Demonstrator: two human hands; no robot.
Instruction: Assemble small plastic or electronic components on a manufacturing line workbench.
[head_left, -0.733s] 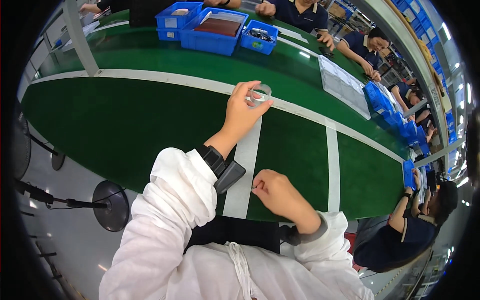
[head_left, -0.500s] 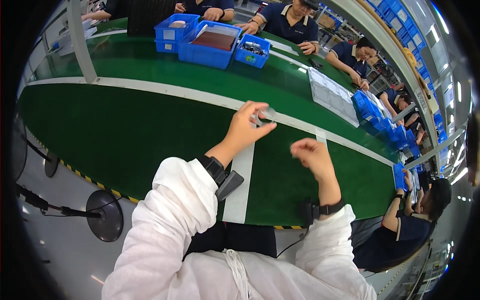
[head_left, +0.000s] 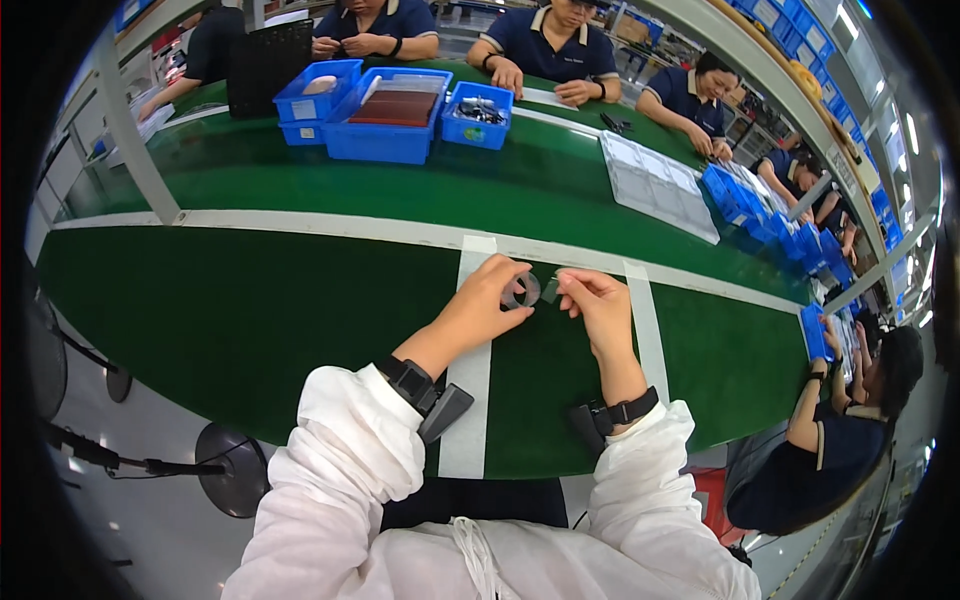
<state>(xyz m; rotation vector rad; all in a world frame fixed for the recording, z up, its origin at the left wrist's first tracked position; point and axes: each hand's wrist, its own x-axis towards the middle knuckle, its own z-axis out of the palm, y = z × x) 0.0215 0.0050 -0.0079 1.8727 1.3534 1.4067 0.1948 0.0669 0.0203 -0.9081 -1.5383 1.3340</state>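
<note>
The work looks to be in its early or middle part: the left hand (head_left: 490,300) has a small clear ring, seemingly a roll of tape (head_left: 521,291), pinched between thumb and fingers, and the right hand (head_left: 597,303) pinches something small and dark at the roll's right edge, perhaps a tab or the tape's loose end (head_left: 551,289). No piece seems to be freed or stuck down anywhere yet, so pulling off, cutting or applying would all remain, as far as I can judge. Both hands are closed in a fingertip pinch, not a full fist.

The roll is held up between the two hands, just above the green counter (head_left: 250,310) and over its white stripe (head_left: 470,380), close to the body. Blue bins (head_left: 385,110) stand well apart on the far side, where other people work.
</note>
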